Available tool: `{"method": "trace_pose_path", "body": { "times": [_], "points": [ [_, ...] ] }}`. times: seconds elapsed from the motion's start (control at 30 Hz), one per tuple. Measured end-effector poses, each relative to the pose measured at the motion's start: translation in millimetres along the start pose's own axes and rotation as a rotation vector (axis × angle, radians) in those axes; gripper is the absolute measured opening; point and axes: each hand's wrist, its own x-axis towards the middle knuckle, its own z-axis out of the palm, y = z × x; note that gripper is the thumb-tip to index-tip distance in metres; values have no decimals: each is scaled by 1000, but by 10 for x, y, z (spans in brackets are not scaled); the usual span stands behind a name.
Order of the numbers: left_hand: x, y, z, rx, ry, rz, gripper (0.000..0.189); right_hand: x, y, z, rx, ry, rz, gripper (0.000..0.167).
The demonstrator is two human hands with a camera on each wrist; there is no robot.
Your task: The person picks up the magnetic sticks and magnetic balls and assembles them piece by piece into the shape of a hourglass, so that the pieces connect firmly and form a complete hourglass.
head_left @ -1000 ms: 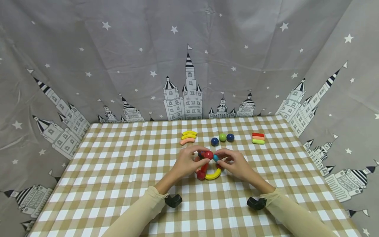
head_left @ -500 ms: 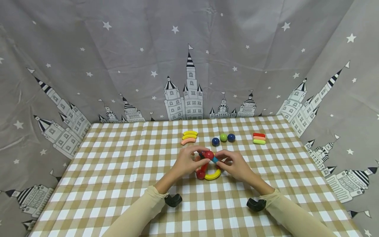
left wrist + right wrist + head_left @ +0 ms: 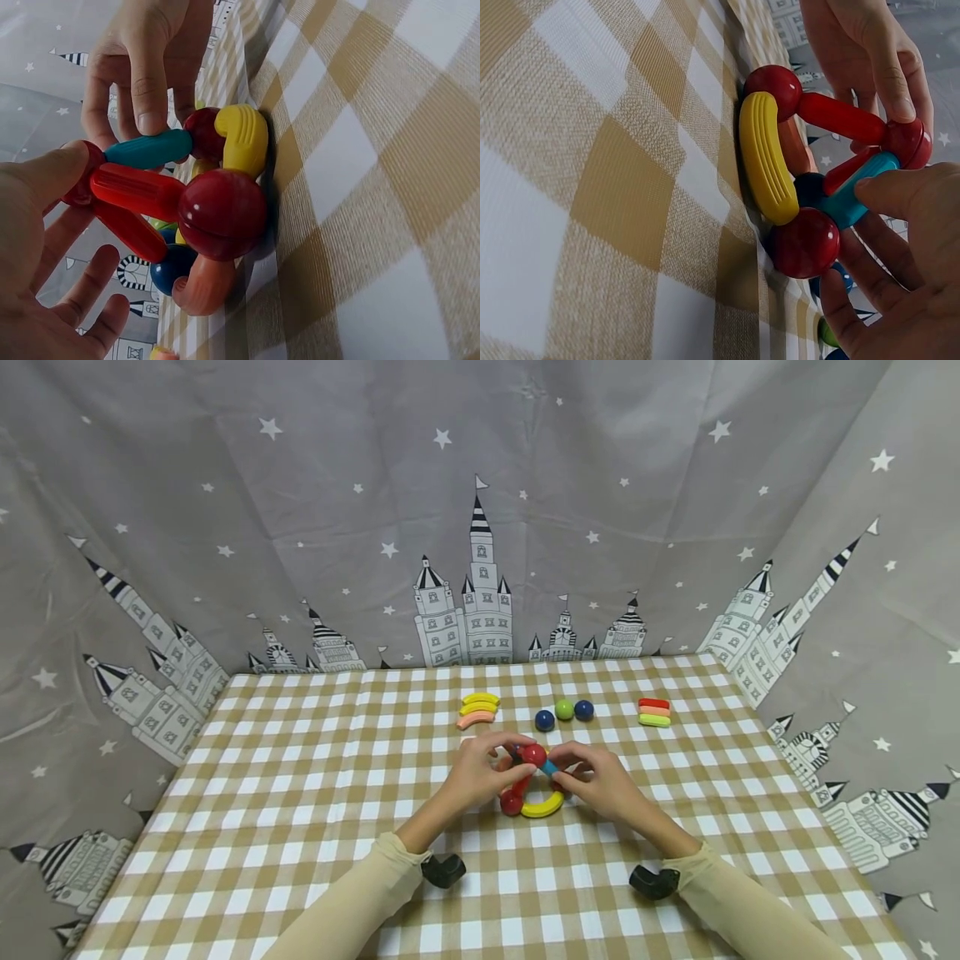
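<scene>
A frame of toy rods and balls stands on the tablecloth between the two hands. My left hand (image 3: 480, 770) pinches the red ball (image 3: 534, 755) at its top. My right hand (image 3: 597, 782) holds the teal rod (image 3: 861, 191) between thumb and fingers. That rod slopes from the top ball down to a dark red ball (image 3: 805, 242). Two red rods (image 3: 139, 189) also run down from the top. Along the base are a yellow curved rod (image 3: 542, 806), another dark red ball (image 3: 222, 214), a peach curved rod (image 3: 207, 285) and a dark blue ball (image 3: 172, 268).
Behind the frame lie yellow curved rods (image 3: 480, 704) with a peach one (image 3: 476, 719). Two navy balls (image 3: 544, 720) and a green ball (image 3: 564, 709) stand right of them. Short red, orange and lime rods (image 3: 654, 720) lie farther right. A grey curtain (image 3: 337, 527) hangs behind the checked table.
The top red ball and the left hand have shifted slightly to the right. Both hands keep their hold on the frame; the loose rods and balls stay put.
</scene>
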Motion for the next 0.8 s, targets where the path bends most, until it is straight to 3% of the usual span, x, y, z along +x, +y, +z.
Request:
{"method": "trace_pose_path", "body": {
  "times": [0.8],
  "points": [
    [-23,7,37,-1,47,9,29,-6,-26,-32,-24,-26,9,21]
  ]
}}
